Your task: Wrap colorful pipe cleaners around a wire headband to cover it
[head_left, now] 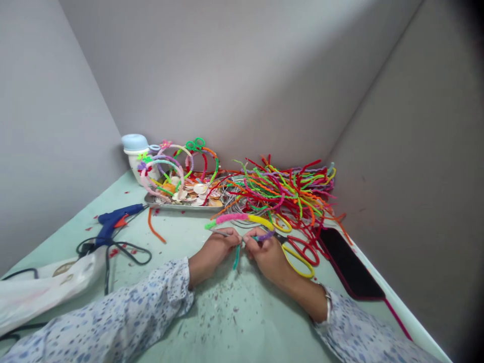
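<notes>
- The pale green counter (pixel 234 327) is littered with dark specks and red scraps; bits could be picked up by the fuzzy strands if work is laid down there.
- At the back right, a heap of fuzzy strands (pixel 287 189) is tangled; if one is pulled, others could be dragged along, crossed as they are.
- At the left, a white bag (pixel 56 287) is set near dark cord loops (pixel 130 259); these could be snagged by a sleeve, and the blue glue gun (pixel 113 222) jerked.
- A metal tray (pixel 185 206) is piled with shells (pixel 200 188); a spill could be caused by a knock to the decorated hoops (pixel 164 164) stood there.
- A dark phone (pixel 350 264) is placed near the right edge; it could be nudged by the right forearm.
- A slim band is grasped by both hands over the middle of the counter: its bare grey end is pinched by the left hand (pixel 217 249), its purple stretch by the right hand (pixel 270 257).
- Scissors (pixel 309 275) are left just beside the right hand; knuckles could be caught on them.
- The band (pixel 231 218) could be bent unevenly if the two grips are twisted apart.
- The teal strand (pixel 236 258) is left dangling below the fingertips; its turns could be loosened if tension is lost.
</notes>
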A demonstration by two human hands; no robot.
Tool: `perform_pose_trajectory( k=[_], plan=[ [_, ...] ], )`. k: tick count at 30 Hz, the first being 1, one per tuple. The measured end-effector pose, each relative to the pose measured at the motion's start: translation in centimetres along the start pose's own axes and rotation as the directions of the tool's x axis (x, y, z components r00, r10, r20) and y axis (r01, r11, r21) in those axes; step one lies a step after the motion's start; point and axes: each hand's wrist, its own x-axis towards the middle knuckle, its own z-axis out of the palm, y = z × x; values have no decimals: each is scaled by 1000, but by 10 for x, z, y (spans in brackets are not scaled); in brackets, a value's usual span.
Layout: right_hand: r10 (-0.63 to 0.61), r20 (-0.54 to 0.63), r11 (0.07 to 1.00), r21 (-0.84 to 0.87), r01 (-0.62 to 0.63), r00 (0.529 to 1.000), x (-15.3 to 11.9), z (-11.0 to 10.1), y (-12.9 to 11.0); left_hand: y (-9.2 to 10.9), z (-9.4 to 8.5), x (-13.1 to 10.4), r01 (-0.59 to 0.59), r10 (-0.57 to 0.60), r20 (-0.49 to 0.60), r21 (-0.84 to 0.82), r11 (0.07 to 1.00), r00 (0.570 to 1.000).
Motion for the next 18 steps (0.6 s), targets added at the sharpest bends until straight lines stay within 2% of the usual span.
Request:
perform_pose_trajectory(
  k=[8, 11, 14, 18],
  plan=[
    [18, 18, 998, 52, -19, 1000, -5, 1, 6, 1, -3, 3, 40, -38, 57, -34, 999, 998],
    [86, 16, 995, 58, -87, 996, -3, 1, 7, 0, -4, 2, 53, -49, 73, -55, 997, 996],
    [147, 23, 987, 60, -148, 989, 0, 1, 8, -3, -6, 3, 74, -69, 58, -97, 993, 996],
    [158, 40, 986, 48, -160, 987, 0, 1, 8, -11, -10, 5, 88, -86, 22, -97, 991, 996]
  ],
)
